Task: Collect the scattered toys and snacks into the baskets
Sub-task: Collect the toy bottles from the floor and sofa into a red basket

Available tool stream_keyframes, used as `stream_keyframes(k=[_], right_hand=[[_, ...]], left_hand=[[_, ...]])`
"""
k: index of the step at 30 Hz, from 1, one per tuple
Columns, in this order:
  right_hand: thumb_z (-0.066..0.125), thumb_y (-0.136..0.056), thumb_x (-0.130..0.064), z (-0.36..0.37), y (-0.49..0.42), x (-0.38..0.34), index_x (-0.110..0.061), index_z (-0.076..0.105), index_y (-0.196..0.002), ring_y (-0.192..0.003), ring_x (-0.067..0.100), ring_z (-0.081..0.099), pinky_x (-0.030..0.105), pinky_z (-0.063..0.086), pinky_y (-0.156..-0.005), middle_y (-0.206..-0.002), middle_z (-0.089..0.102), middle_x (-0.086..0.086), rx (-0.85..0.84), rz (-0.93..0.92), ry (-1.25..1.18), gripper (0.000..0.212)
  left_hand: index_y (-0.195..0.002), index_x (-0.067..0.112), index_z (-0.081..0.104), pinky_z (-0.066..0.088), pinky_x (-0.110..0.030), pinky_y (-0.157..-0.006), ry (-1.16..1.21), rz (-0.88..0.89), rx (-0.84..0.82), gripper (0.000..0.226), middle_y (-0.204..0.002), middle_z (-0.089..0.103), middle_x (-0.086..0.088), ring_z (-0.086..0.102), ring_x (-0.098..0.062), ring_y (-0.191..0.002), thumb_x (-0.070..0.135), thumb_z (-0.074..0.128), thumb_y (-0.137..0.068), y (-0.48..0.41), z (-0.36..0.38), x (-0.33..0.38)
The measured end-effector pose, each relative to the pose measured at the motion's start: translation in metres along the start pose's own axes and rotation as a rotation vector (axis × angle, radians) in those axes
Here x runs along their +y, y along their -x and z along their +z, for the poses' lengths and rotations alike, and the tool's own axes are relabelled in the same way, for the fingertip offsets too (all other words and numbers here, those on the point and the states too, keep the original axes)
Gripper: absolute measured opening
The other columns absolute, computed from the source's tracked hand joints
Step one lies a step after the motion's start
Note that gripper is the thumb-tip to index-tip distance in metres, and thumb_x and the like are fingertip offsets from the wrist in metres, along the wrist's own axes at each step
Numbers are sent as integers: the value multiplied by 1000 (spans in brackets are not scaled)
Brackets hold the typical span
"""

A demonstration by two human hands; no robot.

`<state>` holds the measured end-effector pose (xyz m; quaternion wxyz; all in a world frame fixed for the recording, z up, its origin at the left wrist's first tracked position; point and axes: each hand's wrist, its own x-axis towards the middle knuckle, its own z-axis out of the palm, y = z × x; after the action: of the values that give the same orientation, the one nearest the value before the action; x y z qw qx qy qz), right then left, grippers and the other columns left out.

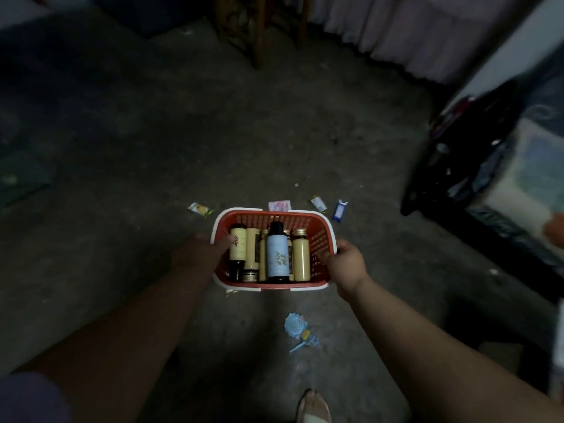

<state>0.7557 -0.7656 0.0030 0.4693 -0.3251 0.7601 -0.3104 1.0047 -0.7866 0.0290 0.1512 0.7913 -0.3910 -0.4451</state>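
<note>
From the head view, our left hand (204, 250) and right hand (346, 264) clamp opposite rims of the red slatted plastic basket (319, 239) over the grey concrete floor (152, 148); loaded with bottles (277, 254), we judge it heavy, best held by both rims.

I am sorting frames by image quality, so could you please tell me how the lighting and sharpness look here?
Head view: dim overall; the red plastic basket and the bottles in it, held by both hands, are the clearest part; the edges smear with wide-angle blur, worst at the patterned bedding on the right; the grey concrete floor fades to dark at the left.
</note>
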Motion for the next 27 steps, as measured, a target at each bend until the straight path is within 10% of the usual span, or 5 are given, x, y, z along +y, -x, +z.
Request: stream_keyframes(k=[12, 16, 22, 27], right_hand=[[60, -80, 7, -337, 93, -94, -7, 65, -86, -68, 32, 66, 53, 55, -70, -82, 69, 19, 242, 101, -186, 15], [59, -83, 7, -439, 109, -109, -10, 58, -75, -48, 19, 59, 22, 47, -43, -69, 63, 12, 280, 95, -206, 19], [58, -84, 9, -570, 109, -116, -12, 57, -71, -33, 10, 57, 18, 42, -33, -65, 62, 8, 368, 113, -248, 25], [59, -83, 5, -642, 86, -113, -11, 61, -84, -47, 24, 61, 26, 49, -44, -68, 65, 11, 441, 159, -269, 16]], left_hand=[[-79, 12, 54, 46, -34, -68, -138, 366, -216, 23, -85, 64, -14, 61, -29, -80, 22, 75, -78, 196, 91, 271], [-73, 13, 51, 46, -34, -66, -107, 402, -276, 25, -82, 66, -14, 61, -28, -75, 19, 74, -78, 253, 142, 337], [-70, 14, 53, 48, -33, -64, -116, 494, -372, 23, -76, 67, -11, 63, -27, -70, 19, 75, -77, 314, 221, 427], [-68, 14, 50, 34, -26, -49, -174, 574, -448, 27, -66, 59, -5, 51, -17, -58, 20, 74, -78, 334, 283, 499]])
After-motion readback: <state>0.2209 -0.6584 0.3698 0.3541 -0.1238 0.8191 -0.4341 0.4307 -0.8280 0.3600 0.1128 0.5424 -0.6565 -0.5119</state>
